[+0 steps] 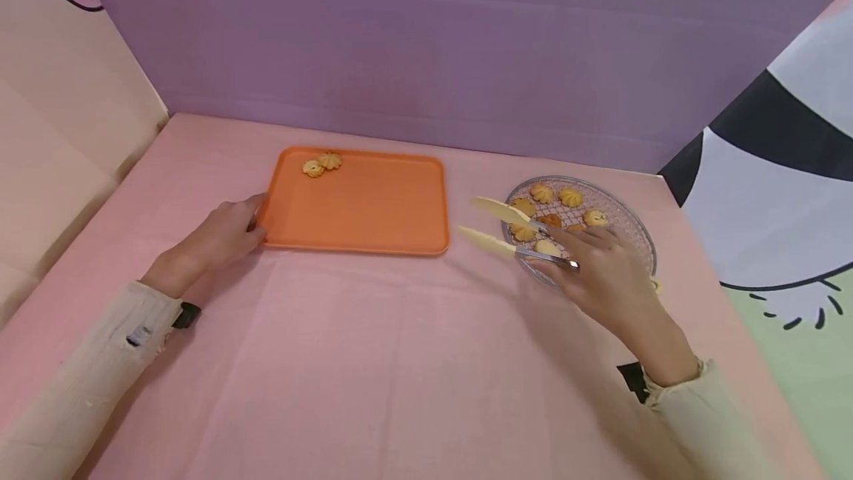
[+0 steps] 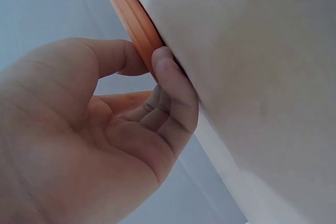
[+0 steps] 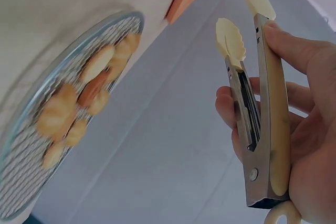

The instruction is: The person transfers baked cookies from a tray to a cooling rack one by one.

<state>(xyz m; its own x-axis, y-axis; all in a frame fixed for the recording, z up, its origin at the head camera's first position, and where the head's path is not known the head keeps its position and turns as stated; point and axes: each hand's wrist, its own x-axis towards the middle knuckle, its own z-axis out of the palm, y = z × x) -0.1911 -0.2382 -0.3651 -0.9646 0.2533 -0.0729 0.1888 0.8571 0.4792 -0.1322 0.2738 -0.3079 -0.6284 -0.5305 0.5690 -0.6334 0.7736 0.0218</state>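
My left hand [image 1: 223,237] grips the left rim of an orange tray [image 1: 366,206]; in the left wrist view the thumb and fingertips pinch its edge [image 2: 137,27]. Two fluted cookies [image 1: 329,161] lie side by side in the tray's far left corner. My right hand [image 1: 609,272] holds metal tongs [image 3: 274,114] with cream-coloured tips. Those tips stand apart with nothing between them, above the gap between the tray and a round wire rack [image 1: 641,224]. Several cookies [image 1: 570,196] rest on the rack, some of them hidden behind the right hand.
A pink cloth [image 1: 373,361] covers the table. Behind it rises a purple wall [image 1: 426,43], with a pale panel [image 1: 53,95] on the left. A patterned black, white and green panel [image 1: 773,191] borders the right side.
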